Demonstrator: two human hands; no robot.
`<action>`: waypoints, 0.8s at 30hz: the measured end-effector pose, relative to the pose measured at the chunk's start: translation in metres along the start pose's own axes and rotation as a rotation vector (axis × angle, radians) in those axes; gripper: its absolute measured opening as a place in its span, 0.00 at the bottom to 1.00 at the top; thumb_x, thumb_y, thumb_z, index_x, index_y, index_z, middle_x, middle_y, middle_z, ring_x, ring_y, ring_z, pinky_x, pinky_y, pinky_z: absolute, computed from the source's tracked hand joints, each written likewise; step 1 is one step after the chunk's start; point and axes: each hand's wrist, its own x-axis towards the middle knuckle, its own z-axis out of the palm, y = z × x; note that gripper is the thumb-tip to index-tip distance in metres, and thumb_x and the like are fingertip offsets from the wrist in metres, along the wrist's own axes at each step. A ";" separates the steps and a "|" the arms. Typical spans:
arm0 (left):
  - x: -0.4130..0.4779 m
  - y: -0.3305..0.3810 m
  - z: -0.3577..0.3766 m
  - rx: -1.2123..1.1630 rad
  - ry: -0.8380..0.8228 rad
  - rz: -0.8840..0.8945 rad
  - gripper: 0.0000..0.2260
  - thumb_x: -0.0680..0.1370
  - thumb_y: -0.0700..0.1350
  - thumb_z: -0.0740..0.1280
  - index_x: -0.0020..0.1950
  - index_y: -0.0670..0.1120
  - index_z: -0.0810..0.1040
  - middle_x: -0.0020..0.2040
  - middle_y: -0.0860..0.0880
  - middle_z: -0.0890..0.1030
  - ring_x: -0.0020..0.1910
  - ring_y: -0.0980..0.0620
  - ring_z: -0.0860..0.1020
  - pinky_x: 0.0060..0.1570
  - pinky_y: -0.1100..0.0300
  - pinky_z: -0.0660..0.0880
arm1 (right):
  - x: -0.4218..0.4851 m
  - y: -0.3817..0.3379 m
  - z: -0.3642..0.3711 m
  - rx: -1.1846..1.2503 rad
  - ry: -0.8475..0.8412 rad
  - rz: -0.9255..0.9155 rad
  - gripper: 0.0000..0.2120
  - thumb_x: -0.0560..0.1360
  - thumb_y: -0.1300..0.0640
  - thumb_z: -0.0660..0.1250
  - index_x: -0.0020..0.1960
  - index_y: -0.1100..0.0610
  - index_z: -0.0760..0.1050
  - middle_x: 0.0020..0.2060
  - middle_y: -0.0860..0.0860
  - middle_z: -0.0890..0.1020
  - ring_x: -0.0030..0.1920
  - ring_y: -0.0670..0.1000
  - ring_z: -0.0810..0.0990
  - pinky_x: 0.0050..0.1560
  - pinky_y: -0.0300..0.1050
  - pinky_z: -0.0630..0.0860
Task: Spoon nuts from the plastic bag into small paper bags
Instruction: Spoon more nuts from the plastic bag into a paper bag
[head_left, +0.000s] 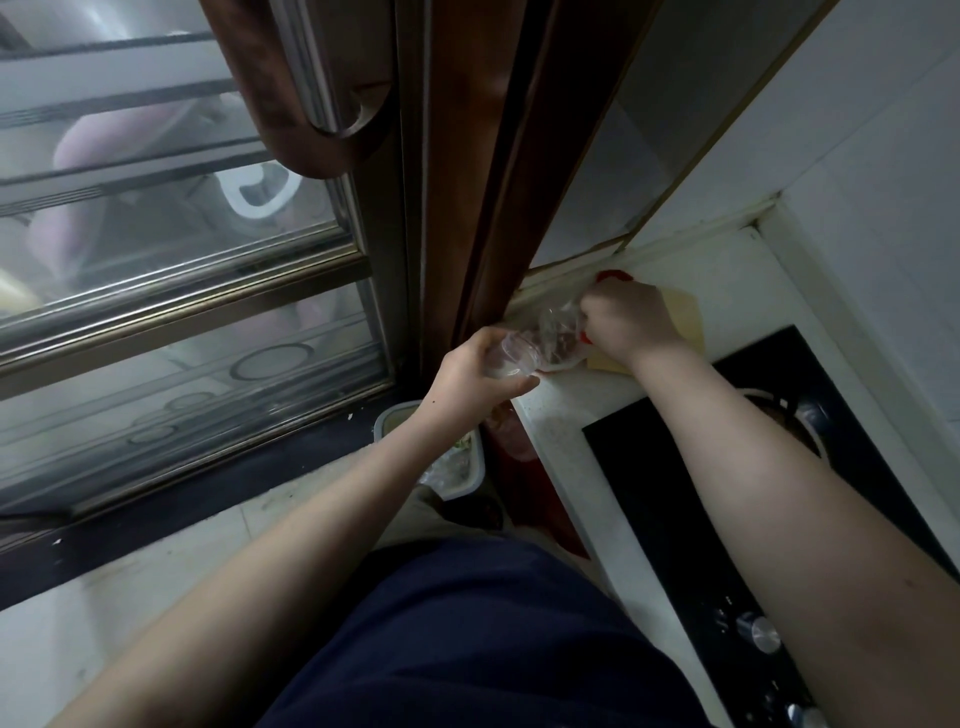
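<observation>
A clear plastic bag (556, 332) with brown nuts inside lies at the far left end of the white counter (566, 431). My left hand (470, 374) grips the bag's near end, where the clear plastic bunches over my fingers. My right hand (631, 317) is curled over the bag's far side, with something red (613, 275) showing behind and under it; what its fingers hold is hidden. A tan paper bag (685, 317) lies flat on the counter beneath my right hand. No spoon is visible.
A black glass hob (691, 488) with a burner and metal knobs (758, 631) fills the counter on the right. A grey bin (457, 467) stands on the floor below the counter's end. A brown door frame (467, 208) and a glass sliding door stand to the left.
</observation>
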 end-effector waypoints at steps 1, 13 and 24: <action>0.000 -0.001 0.000 0.006 -0.004 -0.001 0.24 0.70 0.50 0.77 0.63 0.54 0.73 0.50 0.63 0.75 0.50 0.67 0.74 0.43 0.73 0.70 | 0.000 0.001 0.004 0.028 0.006 0.022 0.06 0.72 0.64 0.65 0.47 0.62 0.80 0.46 0.58 0.80 0.46 0.60 0.80 0.39 0.43 0.66; 0.002 -0.013 0.011 0.133 -0.133 -0.055 0.31 0.70 0.51 0.77 0.70 0.48 0.71 0.57 0.53 0.77 0.48 0.61 0.76 0.35 0.75 0.71 | 0.005 0.015 0.024 0.499 -0.166 0.401 0.08 0.76 0.53 0.64 0.41 0.56 0.77 0.35 0.50 0.77 0.34 0.50 0.74 0.33 0.42 0.66; 0.011 -0.013 0.027 0.121 -0.273 -0.096 0.31 0.69 0.55 0.77 0.69 0.54 0.71 0.63 0.51 0.77 0.49 0.62 0.77 0.35 0.74 0.74 | 0.011 0.030 0.009 0.682 -0.089 0.319 0.13 0.77 0.60 0.63 0.42 0.69 0.78 0.41 0.60 0.82 0.43 0.57 0.80 0.48 0.49 0.78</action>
